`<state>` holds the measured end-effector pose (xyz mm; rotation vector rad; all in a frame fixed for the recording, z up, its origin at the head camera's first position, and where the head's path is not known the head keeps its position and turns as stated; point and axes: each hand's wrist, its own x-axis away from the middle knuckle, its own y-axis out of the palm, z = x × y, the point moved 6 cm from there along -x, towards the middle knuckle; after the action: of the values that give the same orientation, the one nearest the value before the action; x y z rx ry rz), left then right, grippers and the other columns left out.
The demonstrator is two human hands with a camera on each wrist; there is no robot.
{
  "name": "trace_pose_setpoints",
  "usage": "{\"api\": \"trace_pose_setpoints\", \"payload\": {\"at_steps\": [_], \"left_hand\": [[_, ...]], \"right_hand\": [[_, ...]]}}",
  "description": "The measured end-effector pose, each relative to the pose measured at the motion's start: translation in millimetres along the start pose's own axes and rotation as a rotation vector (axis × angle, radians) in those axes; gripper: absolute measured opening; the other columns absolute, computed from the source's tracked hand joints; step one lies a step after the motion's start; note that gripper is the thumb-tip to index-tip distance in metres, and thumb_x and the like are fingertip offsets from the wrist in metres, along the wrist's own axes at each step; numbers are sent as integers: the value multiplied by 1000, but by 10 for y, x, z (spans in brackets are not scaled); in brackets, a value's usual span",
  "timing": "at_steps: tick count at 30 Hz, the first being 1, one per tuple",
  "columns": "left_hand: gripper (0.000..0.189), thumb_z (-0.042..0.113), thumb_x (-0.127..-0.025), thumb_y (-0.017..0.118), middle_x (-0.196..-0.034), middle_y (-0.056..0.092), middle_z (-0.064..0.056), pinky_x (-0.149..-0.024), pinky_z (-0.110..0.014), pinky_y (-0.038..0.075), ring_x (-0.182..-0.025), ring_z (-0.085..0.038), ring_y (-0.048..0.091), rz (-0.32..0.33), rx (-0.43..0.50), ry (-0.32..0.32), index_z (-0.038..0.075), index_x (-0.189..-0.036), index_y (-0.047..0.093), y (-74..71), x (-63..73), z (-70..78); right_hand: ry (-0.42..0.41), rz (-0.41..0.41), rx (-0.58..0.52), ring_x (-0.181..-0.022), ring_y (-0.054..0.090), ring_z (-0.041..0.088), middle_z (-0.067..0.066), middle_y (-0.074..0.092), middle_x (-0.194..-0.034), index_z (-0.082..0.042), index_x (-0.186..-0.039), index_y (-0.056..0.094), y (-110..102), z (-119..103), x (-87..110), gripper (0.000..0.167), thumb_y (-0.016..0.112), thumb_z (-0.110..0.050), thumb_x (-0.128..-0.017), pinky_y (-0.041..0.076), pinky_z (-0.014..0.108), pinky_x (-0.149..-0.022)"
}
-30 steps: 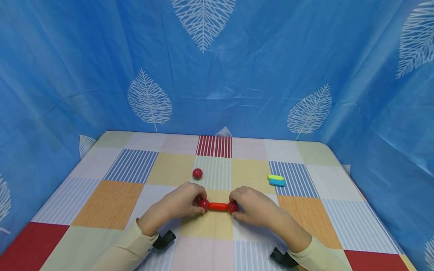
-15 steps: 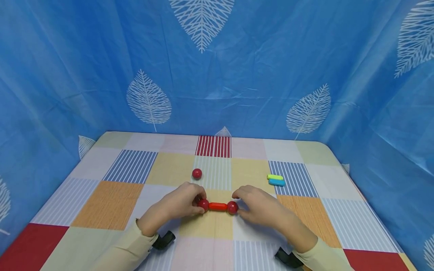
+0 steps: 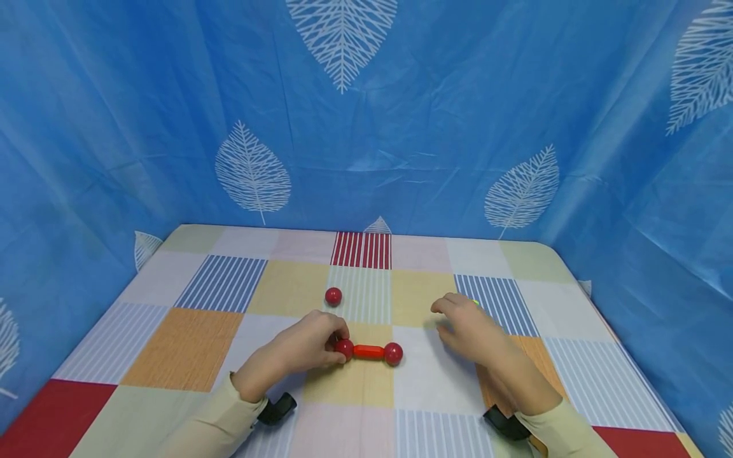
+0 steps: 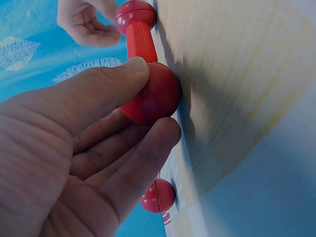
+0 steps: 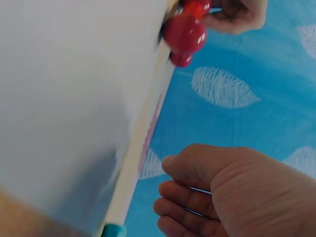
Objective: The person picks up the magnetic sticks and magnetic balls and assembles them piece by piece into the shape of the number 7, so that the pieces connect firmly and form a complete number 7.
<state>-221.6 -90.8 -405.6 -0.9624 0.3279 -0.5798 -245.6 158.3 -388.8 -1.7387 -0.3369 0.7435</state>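
Note:
On the table lies a red rod (image 3: 368, 352) with a dark red ball joined to each end. My left hand (image 3: 309, 340) pinches the left ball (image 4: 157, 94) between thumb and fingers. The right-end ball (image 3: 393, 353) stands free of any hand. Holding nothing, my right hand (image 3: 472, 327) hovers to the right of the rod, its fingers loosely bent. Beneath and behind it, a yellow-green stick (image 3: 476, 302) is mostly hidden; a blue stick (image 5: 114, 230) shows at the lower edge of the right wrist view.
A loose red ball (image 3: 333, 296) lies farther back on the table, beyond my left hand. The patchwork cloth (image 3: 229, 356) covers the table. A blue curtain (image 3: 366, 127) with white leaf prints hangs around its back and sides.
My right hand has let go of the right-end ball and moved right and away from me, over the two small sticks. My left hand keeps its grip on the left ball.

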Motion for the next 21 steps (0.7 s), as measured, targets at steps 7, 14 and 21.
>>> {"api": "trace_pose_setpoints", "payload": {"at_steps": [7,14,21], "left_hand": [[22,13,-77,84,-79,60,7,-63,-19,49,-68,-10,56,-6,5,-12,9,-92,68,5,7,0],[23,13,-77,84,-79,60,7,-64,-18,49,-69,-10,56,-6,7,-9,9,-92,68,-3,8,8],[22,13,-77,84,-79,60,8,-63,-18,49,-68,-9,56,-3,2,8,10,-91,68,0,2,6]], "right_hand": [[20,25,44,-88,61,28,8,63,-92,0,-98,66,9,205,55,30,78,4,-70,51,40,-75],[102,17,56,-85,60,29,11,63,-90,4,-98,66,-33,375,86,25,73,6,-74,51,41,-72],[248,-67,111,-81,60,28,12,61,-87,6,-100,66,-46,517,144,26,75,3,-76,53,44,-71]]}}
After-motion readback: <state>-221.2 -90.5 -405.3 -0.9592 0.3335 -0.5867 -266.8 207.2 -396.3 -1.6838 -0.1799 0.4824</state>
